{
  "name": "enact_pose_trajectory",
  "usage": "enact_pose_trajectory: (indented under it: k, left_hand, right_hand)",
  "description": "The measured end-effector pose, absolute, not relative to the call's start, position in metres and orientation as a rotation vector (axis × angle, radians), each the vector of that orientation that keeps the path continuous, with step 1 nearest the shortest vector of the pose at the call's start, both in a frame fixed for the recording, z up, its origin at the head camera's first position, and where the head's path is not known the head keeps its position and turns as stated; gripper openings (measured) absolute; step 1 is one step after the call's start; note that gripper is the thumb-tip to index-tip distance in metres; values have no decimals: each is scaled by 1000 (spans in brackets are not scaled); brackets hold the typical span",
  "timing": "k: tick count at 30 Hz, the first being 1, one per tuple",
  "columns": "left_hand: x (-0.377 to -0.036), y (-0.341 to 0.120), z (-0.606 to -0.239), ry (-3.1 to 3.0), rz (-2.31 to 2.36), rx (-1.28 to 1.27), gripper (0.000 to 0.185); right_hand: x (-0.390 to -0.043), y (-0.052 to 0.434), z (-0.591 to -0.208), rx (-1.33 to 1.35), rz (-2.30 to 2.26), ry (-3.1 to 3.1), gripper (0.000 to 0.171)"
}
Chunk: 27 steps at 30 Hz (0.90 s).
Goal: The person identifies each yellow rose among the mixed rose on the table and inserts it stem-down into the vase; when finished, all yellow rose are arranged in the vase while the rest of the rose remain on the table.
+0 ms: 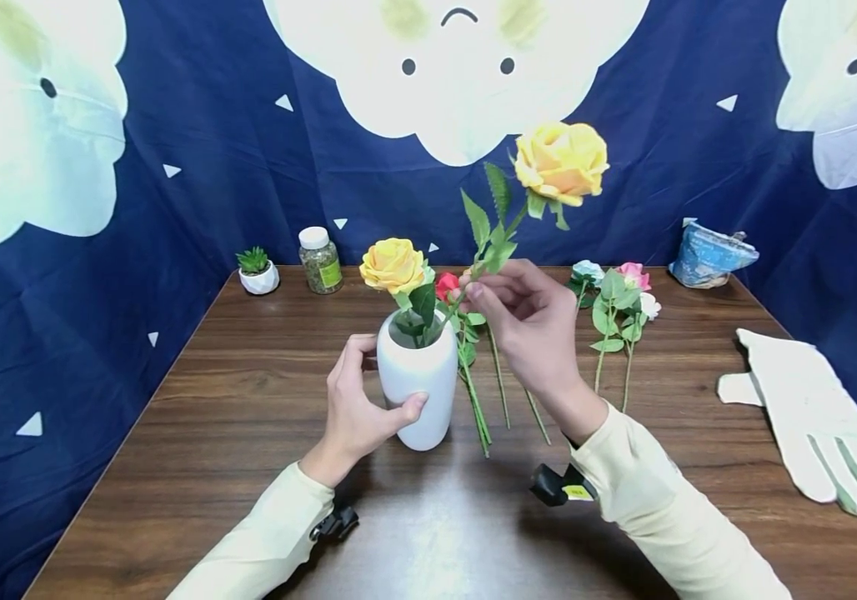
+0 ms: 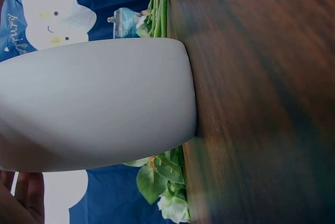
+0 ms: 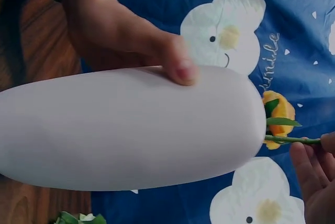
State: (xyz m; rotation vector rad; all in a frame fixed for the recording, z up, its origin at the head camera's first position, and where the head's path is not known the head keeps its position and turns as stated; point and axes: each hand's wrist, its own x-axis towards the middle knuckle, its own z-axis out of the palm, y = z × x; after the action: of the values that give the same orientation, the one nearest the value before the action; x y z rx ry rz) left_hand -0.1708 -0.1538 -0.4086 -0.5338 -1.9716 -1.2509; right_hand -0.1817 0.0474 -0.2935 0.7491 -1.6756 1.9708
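Long-stemmed yellow rose (image 1: 562, 164) is pinched by right hand (image 1: 541, 325), stem angled down-left from it into rounded white vase (image 1: 432, 379) gripped by left hand (image 1: 357, 410).

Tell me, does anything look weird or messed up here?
Yes, the big middle cloud face on the blue backdrop looks upside down: its mouth is above its eyes. The blue pouch at the back right looks crumpled. Nothing looks spilled around the white vase.

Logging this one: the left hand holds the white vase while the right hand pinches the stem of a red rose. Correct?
Not the colour: the rose in the right hand is yellow, not red, as the head view shows. The left hand does hold the white vase.
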Motion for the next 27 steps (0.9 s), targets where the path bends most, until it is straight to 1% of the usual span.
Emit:
enact_pose_trajectory:
  k: [8, 12, 15, 22, 27]
  left_hand:
    - [-169, -153, -407, -1982, -1259, -534, 72]
    - [-169, -153, -407, -1982, -1263, -535, 72]
    - [-170, -152, -407, -1980, -1263, -541, 71]
    - [-172, -151, -408, -1973, -1253, -554, 70]
    - [-172, -154, -407, -1979, -1237, -553, 70]
  right_hand:
    - [-186, 44, -303, 689, 1957, -1820, 7]
    - [-186, 43, -305, 688, 1942, -1870, 11]
    - [-186, 44, -307, 681, 1880, -1927, 13]
    - [-189, 48, -316, 721, 1612, -2101, 11]
    - [-187, 64, -329, 792, 1405, -2274, 25]
